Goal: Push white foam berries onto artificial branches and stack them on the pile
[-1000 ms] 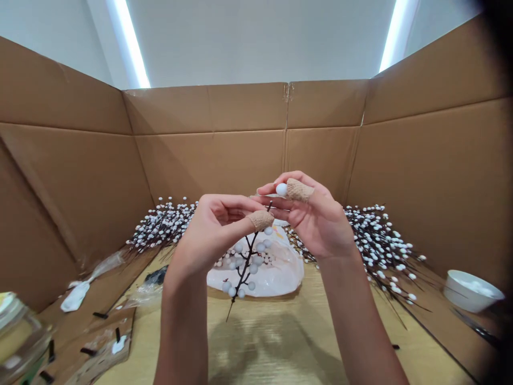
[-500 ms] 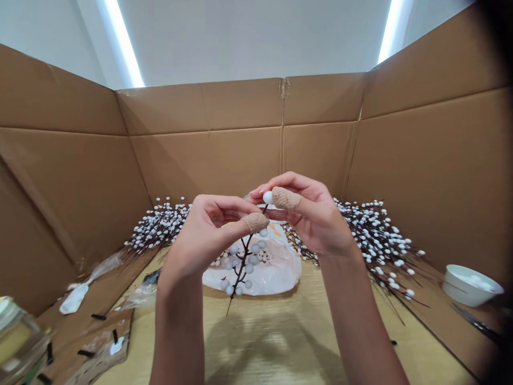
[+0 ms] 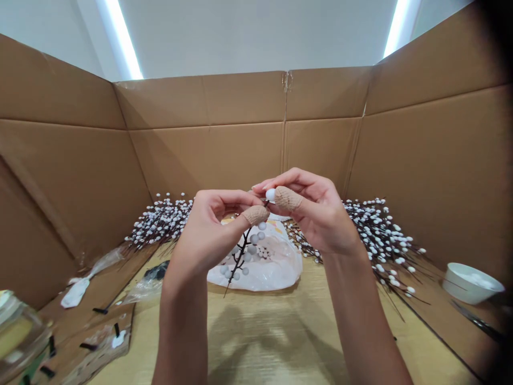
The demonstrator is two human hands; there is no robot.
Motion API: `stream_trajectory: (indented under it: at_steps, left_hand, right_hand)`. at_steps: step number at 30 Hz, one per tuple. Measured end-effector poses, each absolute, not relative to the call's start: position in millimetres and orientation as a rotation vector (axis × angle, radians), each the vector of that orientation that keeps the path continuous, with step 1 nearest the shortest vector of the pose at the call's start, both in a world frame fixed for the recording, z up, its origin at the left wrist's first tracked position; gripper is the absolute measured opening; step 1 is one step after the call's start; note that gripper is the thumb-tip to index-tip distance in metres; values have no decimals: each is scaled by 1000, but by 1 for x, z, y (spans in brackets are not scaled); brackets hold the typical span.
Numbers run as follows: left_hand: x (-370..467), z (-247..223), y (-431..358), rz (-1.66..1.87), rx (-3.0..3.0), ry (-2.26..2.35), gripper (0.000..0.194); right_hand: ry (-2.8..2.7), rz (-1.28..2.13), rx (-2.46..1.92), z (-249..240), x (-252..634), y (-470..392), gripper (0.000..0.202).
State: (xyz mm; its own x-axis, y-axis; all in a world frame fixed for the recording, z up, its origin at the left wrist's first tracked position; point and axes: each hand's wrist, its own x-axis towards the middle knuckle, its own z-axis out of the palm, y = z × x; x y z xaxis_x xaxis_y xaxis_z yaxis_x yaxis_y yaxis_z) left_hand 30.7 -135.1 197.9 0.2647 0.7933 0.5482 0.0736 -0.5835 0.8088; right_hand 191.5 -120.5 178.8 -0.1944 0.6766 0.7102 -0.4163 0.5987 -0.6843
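Between thumb and fingers, my left hand [image 3: 218,227] pinches a dark artificial berry branch [image 3: 241,251] near its top. The branch slants down to the left, with several pale berries on short side twigs. My right hand [image 3: 312,211] holds a white berry [image 3: 271,194] at the branch's upper tip, pressed between thumb and fingertips. Whether the berry is fixed to the tip cannot be told. Tan coverings wrap both thumbs. Behind the branch lies a white plastic bag [image 3: 276,267] with small white berries showing in it.
Bundles of white-berried branches lie at back left [image 3: 160,222] and back right [image 3: 377,235]. On the right are a white bowl [image 3: 473,283] and scissors [image 3: 476,318]. A jar [image 3: 20,331], a small plastic packet [image 3: 76,293] and black strips [image 3: 88,346] sit left. Cardboard walls [image 3: 208,101] surround the table.
Both hands, still gripping branch and berry, appear slightly higher in view. The white berry has shifted slightly right. The camera view has tilted a little.
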Motion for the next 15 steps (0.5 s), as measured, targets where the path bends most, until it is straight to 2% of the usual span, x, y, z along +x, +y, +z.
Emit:
stream_trajectory:
  at_steps: [15]
  left_hand:
    - [25, 197, -131, 1479, 1875, 757, 6]
  right_hand:
    - [-1426, 970, -242, 175, 177, -120, 7]
